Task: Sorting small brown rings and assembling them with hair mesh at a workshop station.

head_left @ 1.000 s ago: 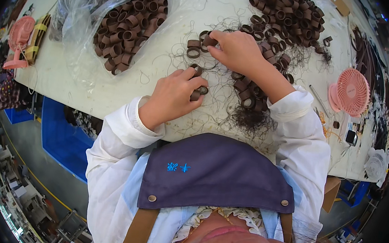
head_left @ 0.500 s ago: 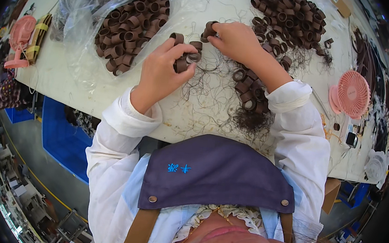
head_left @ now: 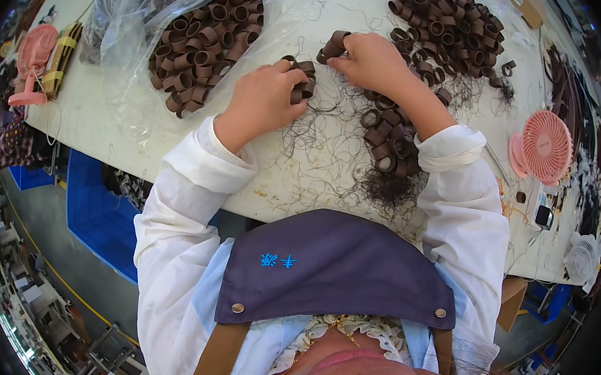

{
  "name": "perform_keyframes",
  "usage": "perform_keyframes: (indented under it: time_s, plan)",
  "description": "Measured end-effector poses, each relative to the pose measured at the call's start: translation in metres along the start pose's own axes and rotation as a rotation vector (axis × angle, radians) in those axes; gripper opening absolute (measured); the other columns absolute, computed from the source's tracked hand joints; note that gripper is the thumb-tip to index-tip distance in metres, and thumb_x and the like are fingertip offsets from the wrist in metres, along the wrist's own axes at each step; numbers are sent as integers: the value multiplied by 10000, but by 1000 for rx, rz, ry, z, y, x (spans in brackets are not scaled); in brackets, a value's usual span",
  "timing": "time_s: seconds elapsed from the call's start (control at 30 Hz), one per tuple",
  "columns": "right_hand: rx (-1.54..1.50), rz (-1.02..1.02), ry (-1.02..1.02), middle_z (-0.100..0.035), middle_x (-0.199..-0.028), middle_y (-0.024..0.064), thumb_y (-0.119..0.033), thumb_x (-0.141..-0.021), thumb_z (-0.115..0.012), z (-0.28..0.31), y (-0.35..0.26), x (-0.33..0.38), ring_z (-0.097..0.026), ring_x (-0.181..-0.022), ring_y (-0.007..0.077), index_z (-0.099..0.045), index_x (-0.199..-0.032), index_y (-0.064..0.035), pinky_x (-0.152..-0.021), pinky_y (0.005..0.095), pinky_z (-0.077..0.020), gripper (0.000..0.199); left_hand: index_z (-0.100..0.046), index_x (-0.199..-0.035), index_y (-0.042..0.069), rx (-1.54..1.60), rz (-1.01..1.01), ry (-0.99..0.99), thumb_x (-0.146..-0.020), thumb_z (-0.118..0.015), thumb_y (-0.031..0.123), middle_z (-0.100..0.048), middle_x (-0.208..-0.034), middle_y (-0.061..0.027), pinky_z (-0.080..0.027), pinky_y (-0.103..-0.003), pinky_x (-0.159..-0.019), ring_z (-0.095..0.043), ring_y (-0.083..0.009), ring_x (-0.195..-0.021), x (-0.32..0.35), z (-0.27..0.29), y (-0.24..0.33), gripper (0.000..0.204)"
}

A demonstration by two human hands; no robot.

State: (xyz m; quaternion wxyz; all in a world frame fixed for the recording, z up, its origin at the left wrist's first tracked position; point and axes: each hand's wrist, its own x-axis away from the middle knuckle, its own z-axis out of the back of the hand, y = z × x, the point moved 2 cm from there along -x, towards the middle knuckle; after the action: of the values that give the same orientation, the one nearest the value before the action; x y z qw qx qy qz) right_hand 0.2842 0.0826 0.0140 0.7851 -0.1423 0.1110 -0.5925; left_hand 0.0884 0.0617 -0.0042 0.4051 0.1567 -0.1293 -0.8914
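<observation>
head: left fisheye of pair | faces down | close above left hand (head_left: 262, 97), right hand (head_left: 375, 61), table (head_left: 295, 165)

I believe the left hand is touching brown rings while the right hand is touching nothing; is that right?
Not quite: the right hand is also touching brown rings, as the head view shows. The left hand is indeed touching such rings.
</observation>
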Motion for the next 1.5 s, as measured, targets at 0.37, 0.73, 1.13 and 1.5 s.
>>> perform_keyframes:
  time_s: [0.37, 0.73, 1.13, 1.5]
  plan:
    - [-472, 6, -49, -615, -544, 33, -281, -840, -659, 45, -27, 15, -592, -479, 119, -703, -984, -114, -507, 274, -462, 224, -644, -938, 22, 625, 104, 39, -705, -760, 105, -603, -857, -6, -441, -231, -669, -545, -86, -734, 16, 38, -4, 273]
    - [-108, 283, -8, -652, -637, 29, -325, -876, -568, 21, -84, -98, -644, -580, 198, -660, -894, -115, -577, 329, -518, 229, -664, -1069, 70, 208, 134, 392, -769, -736, 219, -660, -963, -81, -481, -300, -799, -619, -201, -864, -13, 100, -88, 342]
    - [457, 202, -238, -669, -1062, 9, -244, -904, -512, 14, -87, -106, -640, -993, 205, -672, -1081, -204, -753, 396, -527, 242, -645, -1181, 102, 140, 120, 307, -905, -594, 112, -645, -1142, -101, -488, -295, -844, -616, -190, -1036, -15, 99, -80, 281]
    - [-245, 583, 207, -662, -783, 86, -215, -868, -574, 38, -58, -69, -638, -737, 236, -657, -937, -87, -649, 367, -489, 167, -635, -1195, 78, 640, 123, 270, -874, -674, 137, -681, -1001, -23, -490, -257, -798, -625, -130, -898, -28, 78, -83, 329]
